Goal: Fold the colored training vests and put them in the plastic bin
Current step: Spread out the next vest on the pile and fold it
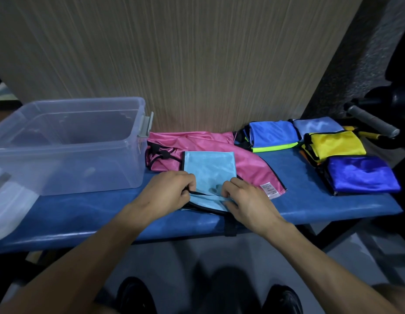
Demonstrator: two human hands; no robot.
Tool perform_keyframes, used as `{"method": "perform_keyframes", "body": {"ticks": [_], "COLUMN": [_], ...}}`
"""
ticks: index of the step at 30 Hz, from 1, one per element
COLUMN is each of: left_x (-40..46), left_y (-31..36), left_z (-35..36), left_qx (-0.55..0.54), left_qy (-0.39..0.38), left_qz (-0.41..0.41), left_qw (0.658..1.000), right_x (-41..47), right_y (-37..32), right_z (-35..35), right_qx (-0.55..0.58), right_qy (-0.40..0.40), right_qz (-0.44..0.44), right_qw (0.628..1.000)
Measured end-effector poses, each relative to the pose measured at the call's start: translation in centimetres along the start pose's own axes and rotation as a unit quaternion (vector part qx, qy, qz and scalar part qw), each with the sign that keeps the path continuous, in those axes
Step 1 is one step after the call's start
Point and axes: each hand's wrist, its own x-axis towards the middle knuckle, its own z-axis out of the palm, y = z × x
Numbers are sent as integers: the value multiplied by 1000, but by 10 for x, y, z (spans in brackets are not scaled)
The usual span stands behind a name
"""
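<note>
Head cam: both hands, left hand (168, 190) and right hand (247, 199), pinch the light-blue vest's (209, 171) near edge mid-fold on the blue worktop (310, 177), beside the plastic bin (67, 143). Slippery mesh could unfold if either pinch slackens.

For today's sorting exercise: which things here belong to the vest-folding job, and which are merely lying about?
Part of the job:
light blue vest, gripped by left hand and right hand
pink vest
folded vests
plastic bin

Lying about:
grey handle
bin lid
blue bench
</note>
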Motion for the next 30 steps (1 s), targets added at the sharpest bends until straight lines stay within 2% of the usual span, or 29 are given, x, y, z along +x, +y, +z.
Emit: {"method": "perform_keyframes", "body": {"ticks": [4, 6, 8, 10, 12, 17, 21, 23, 26, 30], "left_x": [-6, -8, -8, -5, -1, -1, -5, -6, -4, 1], "left_y": [-1, 5, 12, 18, 24, 28, 24, 26, 28, 26], "left_z": [-6, -10, -9, -4, 4, 21, 30, 32, 34, 36], "left_qx": [-22, 12, 84, 123, 101, 67, 72, 72, 73, 66], "left_qy": [-95, -123, -133, -118, -118, -156, -143, -131, -117, -105], "left_qz": [26, 21, 31, 66, 88, 114, 114, 115, 117, 121], "left_qw": [995, 992, 987, 983, 984, 979, 980, 982, 984, 985], "right_x": [-21, -36, -47, -52, -51, -46, -44, -43, -36, -19], "right_y": [12, 12, 9, 6, 5, 9, 12, 10, 5, 0], "right_z": [-11, -17, -12, 0, 12, 16, 13, 11, 10, 19], "right_qx": [25, -9, -82, -120, -123, -88, -8, 74, 184, 264], "right_qy": [-24, -59, -89, -93, -68, 52, 102, 104, 113, 106], "right_qz": [-60, -105, -125, -107, -89, -118, -67, -35, 38, 179], "right_qw": [998, 993, 985, 983, 986, 988, 992, 991, 976, 942]}}
